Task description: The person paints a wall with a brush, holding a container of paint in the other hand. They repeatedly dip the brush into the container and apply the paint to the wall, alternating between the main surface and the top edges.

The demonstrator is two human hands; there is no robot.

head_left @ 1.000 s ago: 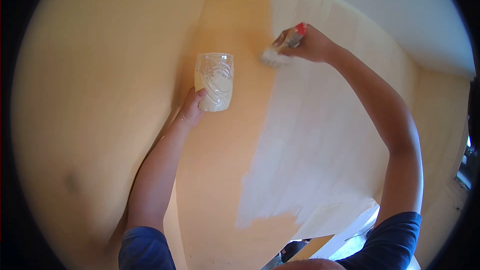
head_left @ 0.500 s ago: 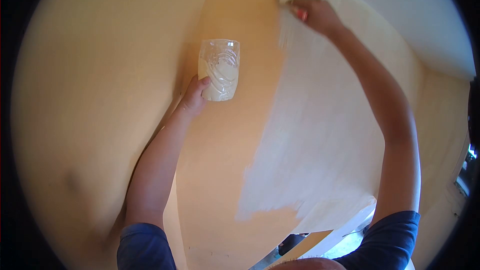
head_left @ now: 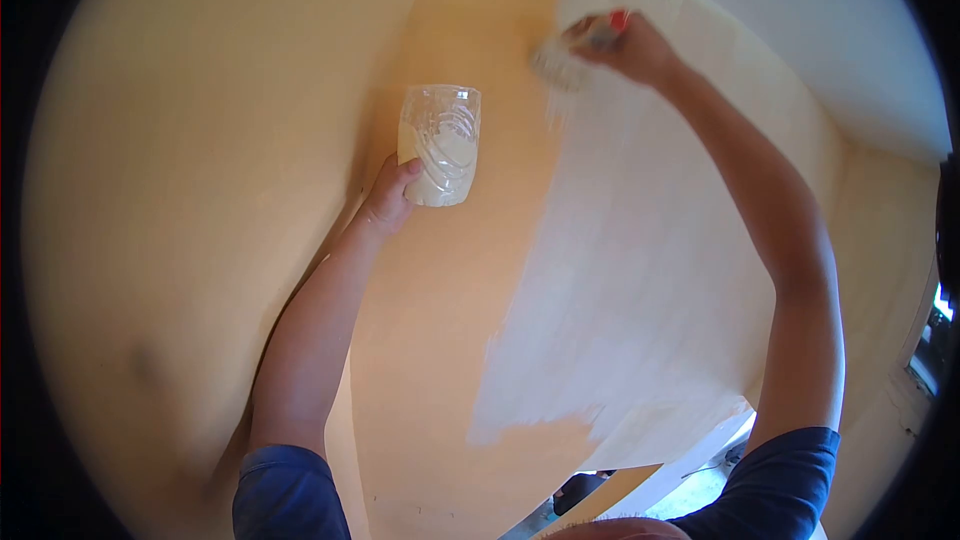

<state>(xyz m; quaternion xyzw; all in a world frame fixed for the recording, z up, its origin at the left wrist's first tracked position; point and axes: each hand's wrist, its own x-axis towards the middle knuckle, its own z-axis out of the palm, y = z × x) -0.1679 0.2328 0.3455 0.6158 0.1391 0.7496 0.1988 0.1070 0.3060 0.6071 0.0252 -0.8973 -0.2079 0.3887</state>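
My left hand is wrapped round the lower side of a clear plastic container partly filled with cream-white paint. Up at the right, my right hand grips a paintbrush by its handle, which has a red part. The bristles are blurred and lie at the border between the orange wall and the white-painted area. Whether the bristle tips press on the wall is hard to tell from the blur.
A yellowish wall meets the orange one in a corner at left. The pale ceiling slopes across the upper right. Below, an opening shows a bright floor, and a window sits at far right.
My right hand has tilted, with the paintbrush's bristles moving downward and slightly left along the paint edge. The container in my left hand has stayed nearly in place.
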